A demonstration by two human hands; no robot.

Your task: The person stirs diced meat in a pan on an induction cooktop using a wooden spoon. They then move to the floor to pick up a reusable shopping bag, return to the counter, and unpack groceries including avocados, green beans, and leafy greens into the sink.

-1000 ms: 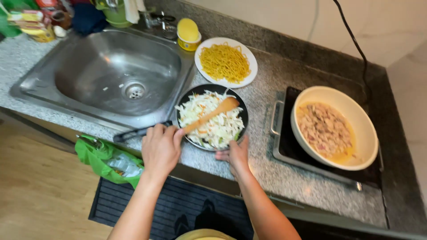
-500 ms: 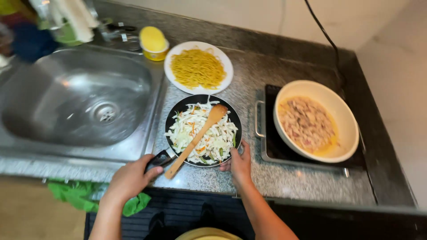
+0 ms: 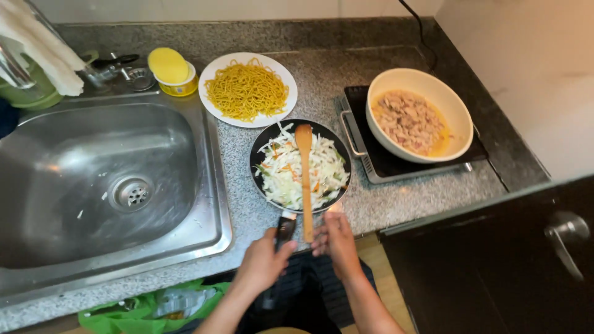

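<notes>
A black frying pan (image 3: 258, 154) full of shredded cabbage and carrot sits on the granite counter, its handle (image 3: 286, 227) pointing toward me. My left hand (image 3: 263, 265) is closed around that handle. A wooden spatula (image 3: 304, 179) lies across the vegetables, its end sticking out over the pan's near rim. My right hand (image 3: 335, 242) is at the near rim, fingers right beside the spatula's end; whether it grips anything is unclear.
A white plate of yellow noodles (image 3: 249, 90) is behind the pan. A cream pan of cooked meat (image 3: 416, 114) sits on a black cooktop (image 3: 377, 162) to the right. The steel sink (image 3: 93, 179) is on the left, with a yellow-lidded tub (image 3: 170, 71) behind it. A dark cabinet door (image 3: 507, 260) stands at the right.
The pan has turned so its handle now points straight at me, and the spatula lies lengthwise with it. My left hand stays on the handle and my right hand has shifted beside it.
</notes>
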